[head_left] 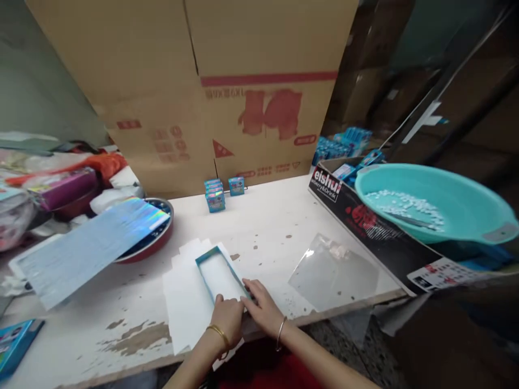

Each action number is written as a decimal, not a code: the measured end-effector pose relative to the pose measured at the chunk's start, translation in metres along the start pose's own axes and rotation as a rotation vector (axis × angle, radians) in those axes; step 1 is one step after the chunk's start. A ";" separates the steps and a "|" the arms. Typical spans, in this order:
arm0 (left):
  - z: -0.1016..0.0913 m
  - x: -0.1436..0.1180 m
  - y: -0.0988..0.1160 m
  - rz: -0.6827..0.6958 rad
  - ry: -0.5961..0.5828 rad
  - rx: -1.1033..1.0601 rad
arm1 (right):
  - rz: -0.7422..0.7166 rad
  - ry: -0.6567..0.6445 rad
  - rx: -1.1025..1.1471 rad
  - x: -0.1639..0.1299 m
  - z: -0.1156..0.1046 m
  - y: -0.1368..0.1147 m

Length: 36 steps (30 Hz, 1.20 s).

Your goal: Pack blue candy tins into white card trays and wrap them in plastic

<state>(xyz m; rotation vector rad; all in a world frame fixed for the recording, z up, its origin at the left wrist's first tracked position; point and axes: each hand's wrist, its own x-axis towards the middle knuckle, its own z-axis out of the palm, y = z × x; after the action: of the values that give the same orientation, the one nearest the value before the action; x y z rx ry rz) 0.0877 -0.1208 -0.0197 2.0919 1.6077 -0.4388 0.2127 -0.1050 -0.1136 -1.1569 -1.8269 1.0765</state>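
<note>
Both hands, the left hand (227, 320) and the right hand (263, 308), press close together on the near end of a half-folded little box (219, 274) on the white table (263, 227), while four finished small boxes (222, 193) wait by the cardboard.

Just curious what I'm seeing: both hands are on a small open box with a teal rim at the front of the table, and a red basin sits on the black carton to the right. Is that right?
Not quite. In the head view the basin on the black carton is teal, not red. The rest holds: the left hand and right hand both rest on the small teal-rimmed box near the table's front edge.
</note>
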 end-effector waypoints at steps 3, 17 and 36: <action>-0.005 0.001 -0.005 0.022 -0.015 -0.015 | -0.049 0.037 -0.091 0.012 0.009 0.002; 0.021 -0.010 0.020 -0.074 0.029 -0.245 | -0.048 0.035 -0.264 -0.013 0.005 0.016; 0.074 -0.212 -0.368 -1.371 0.567 -0.390 | -0.034 0.060 -0.586 -0.022 -0.041 0.020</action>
<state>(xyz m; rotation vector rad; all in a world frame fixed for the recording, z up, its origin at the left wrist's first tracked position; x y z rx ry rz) -0.3214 -0.2570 -0.0344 0.5630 2.9828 0.1216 0.2633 -0.1094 -0.1183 -1.4553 -2.1744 0.4807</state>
